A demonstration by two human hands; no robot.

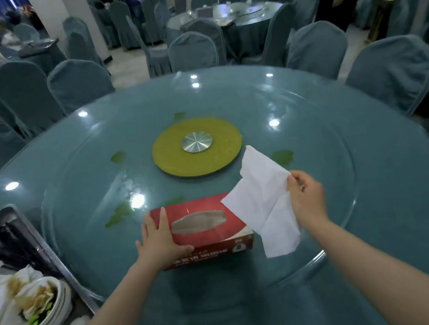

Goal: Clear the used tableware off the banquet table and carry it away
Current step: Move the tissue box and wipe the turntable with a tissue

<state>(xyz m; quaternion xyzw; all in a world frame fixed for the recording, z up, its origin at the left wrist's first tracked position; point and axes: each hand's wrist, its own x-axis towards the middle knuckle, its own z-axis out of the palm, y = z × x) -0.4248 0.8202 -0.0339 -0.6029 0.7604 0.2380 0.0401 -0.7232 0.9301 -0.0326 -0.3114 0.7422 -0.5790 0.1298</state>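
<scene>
- Right hand grip: pinching white tissue at its edge, sheet lifted and hanging off the tabletop.
- Just left of that grip: red tissue box flat on glass turntable, tissue overlapping box's right end.
- Left hand grip: fingers straight, thumb along box's near edge, pressing down on box's left end.
- Beyond the box: green disc with metal hub at centre.
- Far left of left hand: metal tray at tabletop edge, stacked used white bowls with food scraps, dark chopsticks behind.
- Around: covered chairs.
</scene>
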